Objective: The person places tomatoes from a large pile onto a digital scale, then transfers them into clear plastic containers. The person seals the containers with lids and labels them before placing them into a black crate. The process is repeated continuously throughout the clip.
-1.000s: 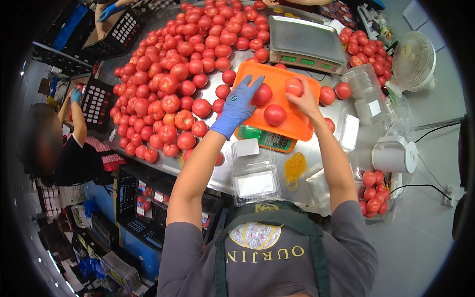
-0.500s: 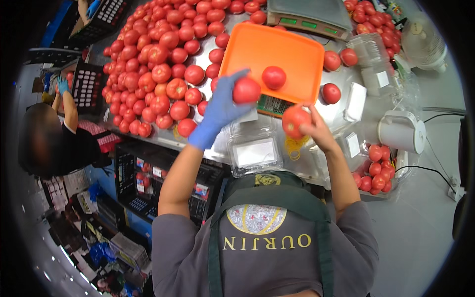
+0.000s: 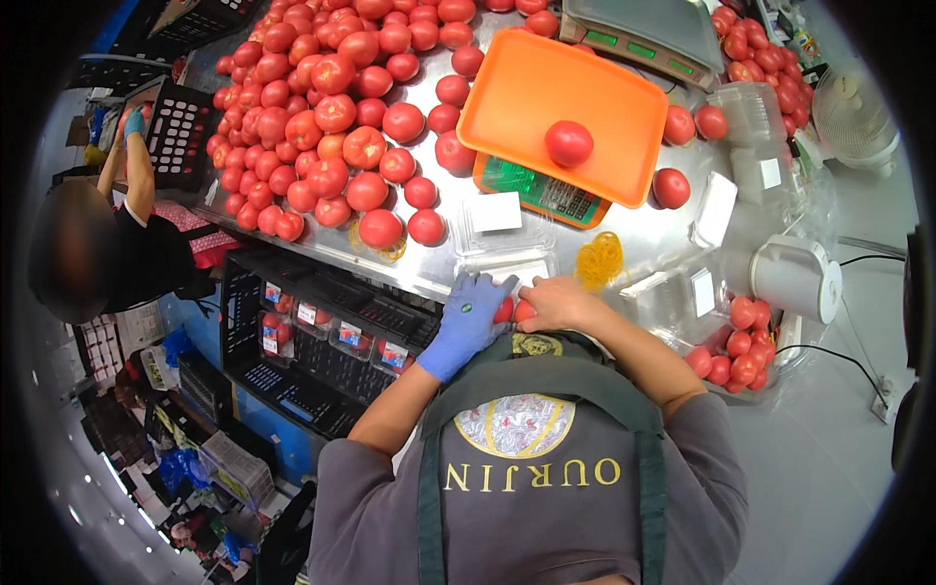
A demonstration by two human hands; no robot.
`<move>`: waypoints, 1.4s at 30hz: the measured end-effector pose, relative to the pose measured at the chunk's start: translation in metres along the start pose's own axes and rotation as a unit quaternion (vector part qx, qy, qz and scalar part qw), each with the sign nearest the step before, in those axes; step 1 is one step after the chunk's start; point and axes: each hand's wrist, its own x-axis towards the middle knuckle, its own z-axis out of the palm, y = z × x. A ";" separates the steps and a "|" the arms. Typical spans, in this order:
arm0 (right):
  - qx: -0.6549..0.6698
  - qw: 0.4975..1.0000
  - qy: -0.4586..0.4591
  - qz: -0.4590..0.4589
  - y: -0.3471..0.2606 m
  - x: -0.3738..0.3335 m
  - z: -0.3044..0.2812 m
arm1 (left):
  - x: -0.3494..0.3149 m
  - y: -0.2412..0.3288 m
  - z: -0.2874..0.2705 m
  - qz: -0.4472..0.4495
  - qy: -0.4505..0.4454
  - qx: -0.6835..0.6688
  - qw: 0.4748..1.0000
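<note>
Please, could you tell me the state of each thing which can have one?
Left hand: gloved, at a tomato, grip unclear
Right hand: bare, at another tomato, grip unclear
Orange tray: on orange scale, bearing one tomato
Rear scale: displays lit green
Rubber bands: heaped
Fan: cannot tell whether running
Black crate: holding packed tomatoes

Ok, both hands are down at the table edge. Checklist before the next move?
1. Tomato at each hand: ok. One red tomato shows by the left hand, another tomato by the right hand.
2. Those two settled in the near clear box: cannot tell, hands hide its near part.
3. Both hands gloved: not ok. Left wears a blue glove, right is bare.
4. Orange tray free of tomatoes: not ok, a lone tomato is on it.
5. Whole scale keypad visible: not ok, the tray overhangs part of the orange scale.
</note>
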 end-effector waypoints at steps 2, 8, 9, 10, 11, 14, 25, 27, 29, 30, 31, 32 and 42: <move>-0.043 0.999 0.013 -0.023 0.007 0.009 0.010 | -0.003 0.002 -0.005 0.016 -0.034 -0.001 0.999; 0.017 0.926 0.371 -0.067 0.019 0.004 -0.056 | -0.003 -0.007 0.022 0.077 0.024 -0.044 0.996; 0.039 0.855 0.514 -0.061 0.036 0.014 -0.074 | -0.006 -0.004 0.021 0.077 0.010 -0.037 0.996; -0.011 0.820 0.572 -0.024 0.040 0.014 -0.100 | -0.008 -0.004 0.023 0.087 0.047 -0.027 0.995; -0.064 0.776 0.627 0.012 0.043 0.013 -0.122 | -0.007 -0.005 0.023 0.089 0.051 -0.021 0.994; -0.003 0.829 0.558 0.020 0.083 0.032 -0.119 | -0.003 -0.005 0.024 0.112 0.084 -0.012 0.990; 0.303 0.911 0.272 0.062 0.010 -0.010 0.031 | -0.016 -0.010 0.033 0.102 0.066 0.009 0.993; 0.229 0.905 0.355 0.039 0.025 0.001 0.057 | -0.021 -0.013 0.030 0.089 0.087 -0.002 0.992; 0.192 0.908 0.370 0.036 0.020 0.000 0.054 | -0.022 -0.014 0.026 0.066 0.116 0.006 0.991; 0.174 0.918 0.351 0.052 0.023 0.003 0.058 | -0.021 -0.014 0.025 0.049 0.134 0.019 0.990; 0.155 0.928 0.333 0.068 0.024 0.004 0.060 | -0.018 -0.014 0.023 0.032 0.153 0.032 0.987; 0.135 0.938 0.305 0.090 0.020 0.002 0.057 | -0.011 -0.020 0.038 0.027 0.141 0.053 0.988; 0.078 0.931 0.356 0.012 0.015 -0.014 0.062 | 0.011 -0.037 0.046 -0.022 0.097 -0.078 0.992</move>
